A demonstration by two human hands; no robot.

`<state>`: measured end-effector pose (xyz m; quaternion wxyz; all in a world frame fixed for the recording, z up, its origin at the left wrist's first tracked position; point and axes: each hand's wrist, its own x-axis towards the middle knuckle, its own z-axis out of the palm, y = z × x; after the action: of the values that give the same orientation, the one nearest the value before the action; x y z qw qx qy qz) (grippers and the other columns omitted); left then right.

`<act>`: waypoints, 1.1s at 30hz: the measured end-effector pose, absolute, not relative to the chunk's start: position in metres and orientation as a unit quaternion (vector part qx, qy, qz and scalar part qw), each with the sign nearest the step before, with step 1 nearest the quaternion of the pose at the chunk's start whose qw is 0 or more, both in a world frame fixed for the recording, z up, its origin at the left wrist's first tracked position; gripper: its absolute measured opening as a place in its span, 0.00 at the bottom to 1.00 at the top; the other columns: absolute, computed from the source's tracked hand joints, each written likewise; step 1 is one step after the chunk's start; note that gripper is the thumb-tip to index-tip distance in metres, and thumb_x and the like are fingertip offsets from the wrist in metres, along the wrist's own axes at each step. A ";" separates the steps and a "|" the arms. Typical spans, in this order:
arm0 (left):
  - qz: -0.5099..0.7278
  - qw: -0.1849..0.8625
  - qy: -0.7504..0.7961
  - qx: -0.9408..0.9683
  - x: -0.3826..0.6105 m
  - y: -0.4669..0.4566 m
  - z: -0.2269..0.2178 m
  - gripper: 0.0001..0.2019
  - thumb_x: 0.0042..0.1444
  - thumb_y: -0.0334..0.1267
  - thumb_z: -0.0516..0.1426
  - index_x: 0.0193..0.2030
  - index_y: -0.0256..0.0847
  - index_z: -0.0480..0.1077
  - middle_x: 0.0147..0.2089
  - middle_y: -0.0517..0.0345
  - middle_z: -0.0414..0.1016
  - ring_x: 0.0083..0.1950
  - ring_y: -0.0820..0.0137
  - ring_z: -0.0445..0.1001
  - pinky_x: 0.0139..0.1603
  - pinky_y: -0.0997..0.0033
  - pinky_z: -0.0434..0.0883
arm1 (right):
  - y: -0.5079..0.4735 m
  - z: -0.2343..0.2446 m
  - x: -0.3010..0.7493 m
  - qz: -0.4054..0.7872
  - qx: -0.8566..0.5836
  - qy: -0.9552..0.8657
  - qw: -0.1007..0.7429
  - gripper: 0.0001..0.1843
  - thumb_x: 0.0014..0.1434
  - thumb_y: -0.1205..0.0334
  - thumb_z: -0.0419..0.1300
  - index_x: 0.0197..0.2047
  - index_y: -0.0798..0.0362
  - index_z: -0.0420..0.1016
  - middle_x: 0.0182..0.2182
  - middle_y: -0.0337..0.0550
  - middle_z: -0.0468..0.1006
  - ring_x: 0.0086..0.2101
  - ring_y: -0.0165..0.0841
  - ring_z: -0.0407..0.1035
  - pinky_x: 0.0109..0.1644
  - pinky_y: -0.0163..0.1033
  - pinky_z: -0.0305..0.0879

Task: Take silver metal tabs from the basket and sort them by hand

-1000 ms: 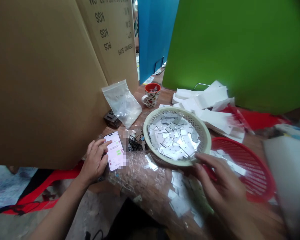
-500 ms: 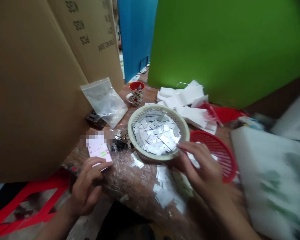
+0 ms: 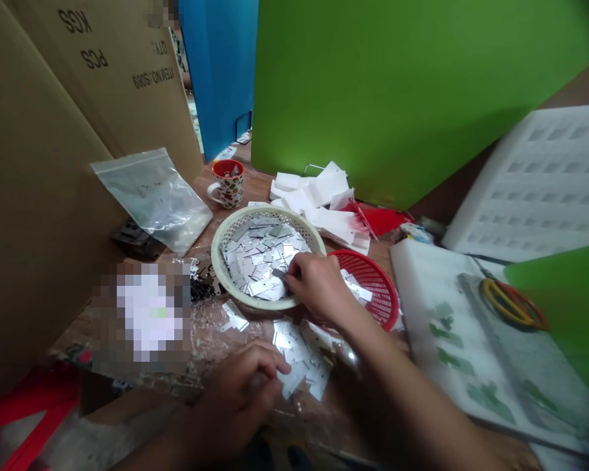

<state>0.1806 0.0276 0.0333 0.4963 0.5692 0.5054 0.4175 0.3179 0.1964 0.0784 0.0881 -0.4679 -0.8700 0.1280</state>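
Over the right side of the cream plastic basket (image 3: pixel 219 278), my right hand (image 3: pixel 319 284) pinches a small, flat metal plate (image 3: pixel 279 275) between thumb and fingertips. Many similar silvery plates (image 3: pixel 260 252) fill that basket. My left hand (image 3: pixel 250 383) hovers near the table's front edge with loosely bent fingers; a gap shows between thumb and fingers, and nothing is visible in it. Just beyond its fingertips lies a loose pile of metal plates (image 3: pixel 294 353). A red basket (image 3: pixel 377 288) holding more plates stands behind my right wrist.
A blurred-out phone screen (image 3: pixel 147 314) lies at left, near a clear zip bag (image 3: pixel 152 196) and small dark parts (image 3: pixel 201 284). Behind are a patterned mug (image 3: pixel 228 186) and white paper strips (image 3: pixel 319 196). White foam (image 3: pixel 422 294) borders the right; a cardboard box (image 3: pixel 78 98) rises at left.
My left hand has left the phone and moved right toward the loose plates. My right hand now reaches further over the cream basket, gripping a plate. The camera view has swung right.
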 end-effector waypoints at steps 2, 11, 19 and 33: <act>0.416 0.553 0.542 0.477 0.181 0.031 0.034 0.05 0.59 0.39 0.54 0.33 0.44 0.67 0.41 0.52 0.77 0.45 0.63 0.73 0.47 0.64 0.67 | 0.190 0.083 0.322 0.204 -0.469 -0.846 0.151 0.03 0.57 0.68 0.58 0.31 0.53 0.71 0.29 0.42 0.76 0.32 0.34 0.68 0.42 0.43 0.57; 0.420 0.739 0.447 0.278 0.187 0.048 0.037 0.13 0.56 0.48 0.57 0.37 0.38 0.67 0.31 0.53 0.78 0.26 0.72 0.72 0.26 0.75 0.66 | 0.119 0.091 0.359 0.639 -0.424 -0.613 0.192 0.06 0.55 0.61 0.64 0.35 0.54 0.73 0.25 0.35 0.70 0.26 0.27 0.63 0.29 0.32 0.59; 0.425 0.707 0.513 0.237 0.204 0.051 0.031 0.13 0.56 0.45 0.58 0.29 0.39 0.64 0.23 0.59 0.74 0.20 0.77 0.67 0.21 0.79 0.63 | 0.096 0.058 0.381 0.689 -0.457 -0.515 0.227 0.13 0.56 0.52 0.63 0.37 0.54 0.74 0.28 0.39 0.75 0.29 0.28 0.66 0.33 0.33 0.61; 0.365 0.786 0.459 0.196 0.202 0.054 0.029 0.11 0.56 0.42 0.58 0.31 0.35 0.68 0.22 0.56 0.74 0.17 0.77 0.67 0.15 0.81 0.60 | 0.085 0.045 0.402 0.510 -0.418 -0.682 0.316 0.08 0.60 0.66 0.58 0.39 0.47 0.79 0.36 0.41 0.81 0.38 0.33 0.74 0.45 0.40 0.69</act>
<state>0.2022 0.0536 0.0289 0.7863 0.1957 0.4587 0.3647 0.4021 0.0847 0.0454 0.3165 -0.4176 -0.6823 0.5098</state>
